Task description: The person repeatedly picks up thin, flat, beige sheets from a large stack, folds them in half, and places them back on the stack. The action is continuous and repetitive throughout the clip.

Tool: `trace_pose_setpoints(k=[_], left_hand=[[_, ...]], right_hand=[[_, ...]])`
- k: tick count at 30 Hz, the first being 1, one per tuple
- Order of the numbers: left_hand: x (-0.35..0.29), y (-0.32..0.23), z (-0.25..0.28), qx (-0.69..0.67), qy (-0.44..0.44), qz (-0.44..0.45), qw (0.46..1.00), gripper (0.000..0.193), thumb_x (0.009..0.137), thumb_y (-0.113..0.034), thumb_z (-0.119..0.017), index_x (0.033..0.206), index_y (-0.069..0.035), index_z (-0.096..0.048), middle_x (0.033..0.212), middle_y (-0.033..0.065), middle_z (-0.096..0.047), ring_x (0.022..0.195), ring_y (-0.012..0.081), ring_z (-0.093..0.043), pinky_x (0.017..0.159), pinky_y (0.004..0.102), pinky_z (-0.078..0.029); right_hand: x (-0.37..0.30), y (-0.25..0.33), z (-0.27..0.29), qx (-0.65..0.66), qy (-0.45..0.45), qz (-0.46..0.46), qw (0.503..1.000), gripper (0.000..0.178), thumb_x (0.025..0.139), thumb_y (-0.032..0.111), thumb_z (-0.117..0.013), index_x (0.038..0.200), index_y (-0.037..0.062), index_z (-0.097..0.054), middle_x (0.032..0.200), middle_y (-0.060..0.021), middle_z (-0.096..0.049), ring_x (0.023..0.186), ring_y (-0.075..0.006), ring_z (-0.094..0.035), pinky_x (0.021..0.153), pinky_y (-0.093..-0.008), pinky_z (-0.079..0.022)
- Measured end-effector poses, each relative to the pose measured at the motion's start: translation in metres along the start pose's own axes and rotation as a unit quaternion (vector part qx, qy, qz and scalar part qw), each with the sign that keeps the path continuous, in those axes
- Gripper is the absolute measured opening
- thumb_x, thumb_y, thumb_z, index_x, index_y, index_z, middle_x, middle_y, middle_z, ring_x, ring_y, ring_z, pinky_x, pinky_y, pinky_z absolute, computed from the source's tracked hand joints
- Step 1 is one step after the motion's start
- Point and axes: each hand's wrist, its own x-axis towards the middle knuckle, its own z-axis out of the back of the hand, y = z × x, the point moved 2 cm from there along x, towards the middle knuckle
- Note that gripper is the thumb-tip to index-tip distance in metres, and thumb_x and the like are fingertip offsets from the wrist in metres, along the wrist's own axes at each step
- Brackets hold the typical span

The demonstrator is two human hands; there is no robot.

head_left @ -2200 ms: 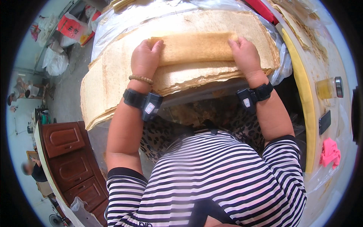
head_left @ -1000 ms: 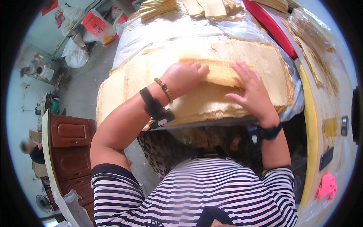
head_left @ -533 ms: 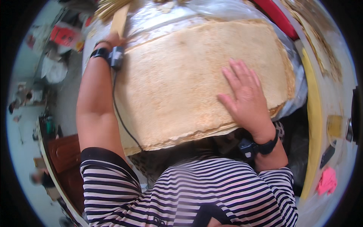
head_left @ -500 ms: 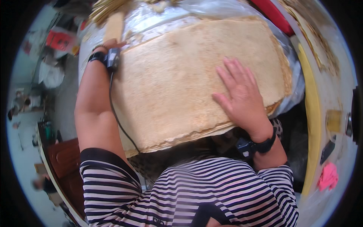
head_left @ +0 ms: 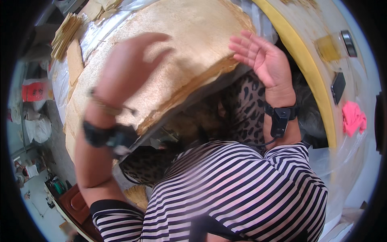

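Observation:
A thick stack of thin, tan, flatbread-like sheets [head_left: 189,28] lies before me, its layered browned edge facing my lap. Above the sheets' left part is my left hand [head_left: 131,66], blurred by motion, thumb and fingers apart with nothing seen between them. By the stack's right corner I hold up my right hand [head_left: 260,56], fingers stretched and palm turned left, holding nothing. Whether its fingertips touch the sheets' edge I cannot tell.
Past the stack's left side lie a narrow tan strip [head_left: 74,62] and a bundle of folded strips [head_left: 66,35] on plastic sheeting. On the right are a yellow padded edge [head_left: 296,48], a lidded jar [head_left: 330,46], a phone [head_left: 338,86] and a pink cloth [head_left: 354,117].
My left hand has left the stack's far left edge and swung in over the sheets. My right hand has risen off the top sheet and turned its palm. The whole view has rotated.

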Motion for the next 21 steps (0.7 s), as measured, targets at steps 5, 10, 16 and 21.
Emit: trace_pose_setpoints(k=[5,10,16,21], left_hand=[[0.041,-0.094,-0.076,0.138,-0.013,0.039,0.990,0.035,0.094,-0.040,-0.077,0.111,-0.009,-0.076,0.102,0.0115,-0.073,0.098,0.0303,-0.071,0.085,0.0403,-0.058],[0.048,-0.081,-0.072,0.124,0.000,0.113,0.986,0.030,0.094,-0.039,-0.074,0.096,-0.009,-0.077,0.092,0.0097,-0.072,0.085,0.0300,-0.073,0.075,0.0426,-0.059],[0.057,-0.102,-0.092,0.290,-0.055,0.061,0.954,0.018,0.097,-0.025,-0.067,0.088,-0.011,-0.074,0.092,0.0073,-0.073,0.085,0.0255,-0.075,0.070,0.0400,-0.061],[0.080,-0.103,-0.097,0.305,0.026,0.130,0.943,0.017,0.092,-0.014,-0.065,0.083,-0.016,-0.078,0.075,0.0090,-0.077,0.073,0.0278,-0.078,0.059,0.0380,-0.060]], right_hand=[[-0.024,-0.025,0.029,0.078,0.016,-0.099,0.992,0.043,0.109,0.019,-0.053,0.141,-0.0104,-0.055,0.134,-0.0294,-0.067,0.119,-0.0359,-0.072,0.094,-0.0397,-0.064],[-0.023,-0.025,0.031,0.083,0.062,-0.111,0.988,0.044,0.109,0.019,-0.055,0.145,-0.0068,-0.052,0.131,-0.0256,-0.069,0.116,-0.0313,-0.073,0.094,-0.0381,-0.064],[-0.004,-0.028,0.012,0.135,0.087,-0.107,0.981,0.039,0.110,0.019,-0.055,0.145,0.0016,-0.052,0.124,-0.0188,-0.072,0.106,-0.0250,-0.073,0.091,-0.0375,-0.063],[0.003,-0.021,-0.011,-0.380,0.028,0.169,0.909,0.025,0.106,0.019,-0.061,0.125,0.0043,-0.069,0.116,-0.0116,-0.075,0.097,-0.0243,-0.072,0.084,-0.0369,-0.059]])
